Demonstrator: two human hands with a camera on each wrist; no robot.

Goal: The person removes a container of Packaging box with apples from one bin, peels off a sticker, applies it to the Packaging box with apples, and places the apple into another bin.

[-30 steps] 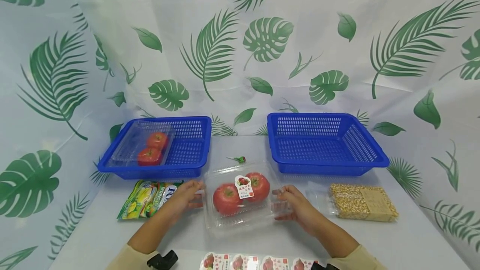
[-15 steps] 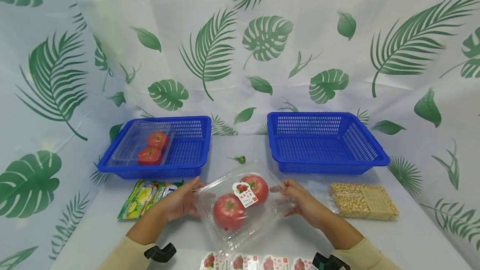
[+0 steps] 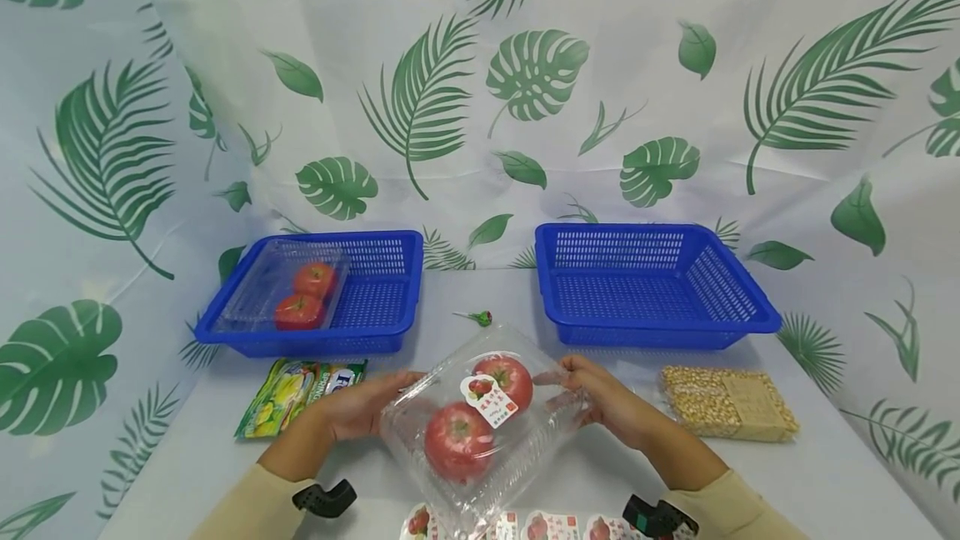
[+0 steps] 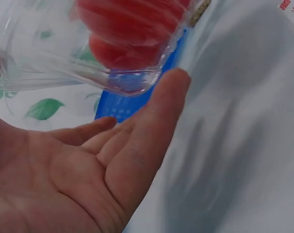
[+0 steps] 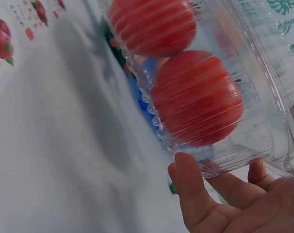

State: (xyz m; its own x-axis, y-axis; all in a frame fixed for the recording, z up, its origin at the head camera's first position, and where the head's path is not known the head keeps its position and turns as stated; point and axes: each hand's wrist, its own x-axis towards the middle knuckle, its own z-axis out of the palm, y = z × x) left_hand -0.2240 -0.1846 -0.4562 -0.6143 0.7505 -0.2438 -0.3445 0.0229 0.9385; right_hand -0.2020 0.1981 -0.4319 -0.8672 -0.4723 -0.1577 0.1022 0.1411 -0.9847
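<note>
The left hand (image 3: 360, 407) and right hand (image 3: 600, 402) hold a clear plastic clamshell box (image 3: 480, 423) between them above the table (image 3: 825, 473), each with fingers curled against one side wall; the left wrist view shows the left palm open beneath the box edge with the fingers only lightly bent. The box is tilted, near end low, and contains two red tomatoes (image 3: 457, 440) under a lid bearing a printed label (image 3: 491, 398). Directly below the near end lies a strip of stickers (image 3: 540, 525) at the table's front edge. A green snack packet (image 3: 300, 394) lies just left of the left hand; a corn packet (image 3: 727, 404) lies near the right hand. Behind stand two blue baskets: the left basket (image 3: 390, 307) holds another tomato box (image 3: 288, 294), the right basket (image 3: 652, 286) shows bare mesh. A small lollipop (image 3: 476, 318) lies between them.
</note>
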